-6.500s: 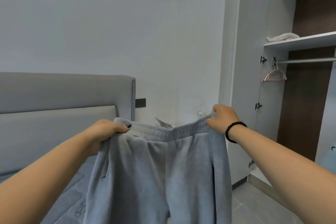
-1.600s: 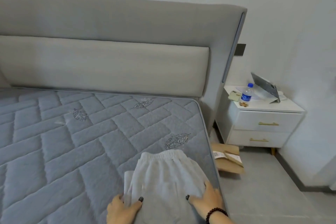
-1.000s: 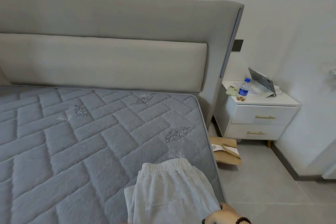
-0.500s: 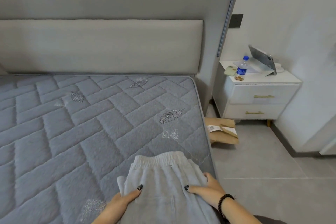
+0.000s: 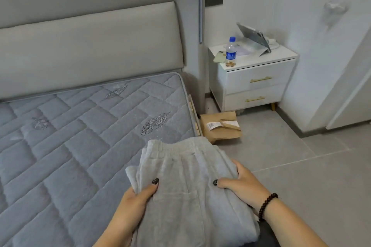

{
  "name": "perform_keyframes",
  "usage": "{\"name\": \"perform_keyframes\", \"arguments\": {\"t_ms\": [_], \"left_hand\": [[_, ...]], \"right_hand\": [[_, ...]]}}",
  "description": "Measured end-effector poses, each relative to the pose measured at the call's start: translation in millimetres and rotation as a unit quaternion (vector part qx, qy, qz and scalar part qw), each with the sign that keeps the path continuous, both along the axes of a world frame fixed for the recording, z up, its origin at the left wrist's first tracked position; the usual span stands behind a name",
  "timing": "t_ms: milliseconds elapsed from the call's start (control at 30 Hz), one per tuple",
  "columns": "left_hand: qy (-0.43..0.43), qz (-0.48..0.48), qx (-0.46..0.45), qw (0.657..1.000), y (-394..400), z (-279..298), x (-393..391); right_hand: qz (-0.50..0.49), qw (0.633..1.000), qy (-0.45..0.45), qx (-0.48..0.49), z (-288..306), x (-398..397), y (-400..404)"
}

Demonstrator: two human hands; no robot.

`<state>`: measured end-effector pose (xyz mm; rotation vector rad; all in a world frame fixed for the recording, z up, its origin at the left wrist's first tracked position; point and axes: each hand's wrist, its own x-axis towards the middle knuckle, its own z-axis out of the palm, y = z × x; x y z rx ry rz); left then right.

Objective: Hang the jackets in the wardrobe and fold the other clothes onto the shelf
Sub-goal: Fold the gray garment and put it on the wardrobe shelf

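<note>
Sweatpants (image 5: pixel 188 182): grey, folded into a thick bundle, waistband pointing away; held over the near corner of the bed (image 5: pixel 80 136), partly out past its edge above the floor (image 5: pixel 301 176).
Left hand (image 5: pixel 136 200): clamped on the bundle's left edge, thumb on top, fingers tucked underneath.
Right hand (image 5: pixel 241 182): gripping the right edge the same way; beaded bracelet (image 5: pixel 267 206) on the wrist.
Step, as judged: folding looks finished; the carry to the wardrobe shelf comes next. Shelf not in view.
Risk: loose layers poke out at the left edge; a slack grip or a tilt could let the fold slide open.
Underfoot: cardboard parcel (image 5: pixel 220 128) beside the bed, near the nightstand (image 5: pixel 255 80); a trip hazard.
</note>
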<state>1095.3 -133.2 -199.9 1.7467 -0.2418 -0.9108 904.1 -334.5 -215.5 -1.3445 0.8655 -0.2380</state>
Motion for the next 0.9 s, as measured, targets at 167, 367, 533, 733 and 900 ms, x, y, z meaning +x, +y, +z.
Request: {"name": "perform_keyframes", "arguments": {"t_ms": [167, 367, 533, 733, 900], "left_hand": [[0.027, -0.061, -0.017, 0.998, -107, 19, -32], [0.023, -0.134, -0.011, 0.991, -247, 36, -84], [0.020, -0.214, 0.006, 0.977, -334, 84, -133], [0.033, -0.262, -0.008, 0.964, -401, 185, -177], [0.034, -0.298, -0.035, 0.953, -448, 294, -201]], "right_hand": [[-0.077, 0.996, -0.039, 0.000, -4, -52, -79], [-0.171, 0.983, -0.056, 0.028, 0, -114, -176], [-0.225, 0.974, -0.018, 0.021, 50, -174, -229], [-0.281, 0.959, 0.026, -0.028, 166, -233, -270], [-0.332, 0.940, 0.042, -0.070, 292, -266, -293]]}}
